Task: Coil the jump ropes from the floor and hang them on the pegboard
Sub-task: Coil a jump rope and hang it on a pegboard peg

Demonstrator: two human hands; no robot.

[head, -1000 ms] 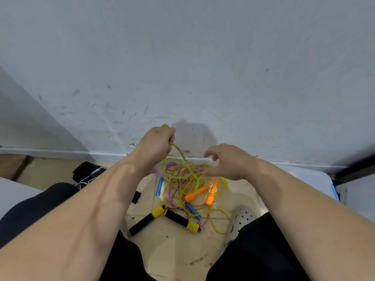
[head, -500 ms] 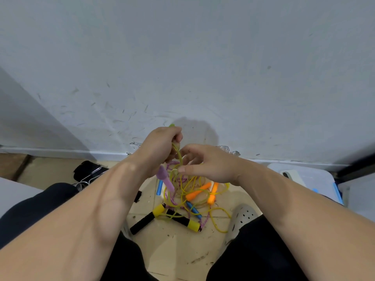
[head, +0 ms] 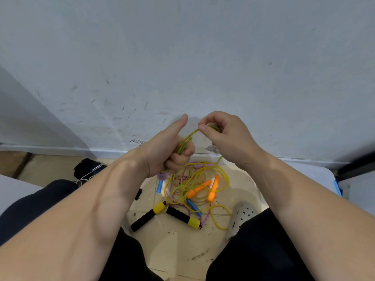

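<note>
My left hand (head: pixel 172 151) grips a bunch of yellow-green rope (head: pixel 187 139), its thumb sticking up. My right hand (head: pixel 222 134) pinches the same rope a little to the right, and a strand stretches between the two hands. The rest of this yellow rope (head: pixel 203 173) hangs down to a tangle on the floor with two orange handles (head: pixel 212 190). In that tangle also lie a pink-purple rope (head: pixel 182 179) with blue handles (head: pixel 193 206) and a pair of black handles with yellow ends (head: pixel 165 214). The pegboard is out of view.
A scuffed white wall (head: pixel 182 67) rises right behind the pile. A grey perforated clog (head: pixel 242 217) stands right of the ropes. A black strap with a metal buckle (head: pixel 87 169) lies at the left. A white lidded bin (head: pixel 316 173) sits at the right.
My right hand has risen from below my left hand and moved right, pulling a strand of the yellow rope taut. My left thumb has straightened upward.
</note>
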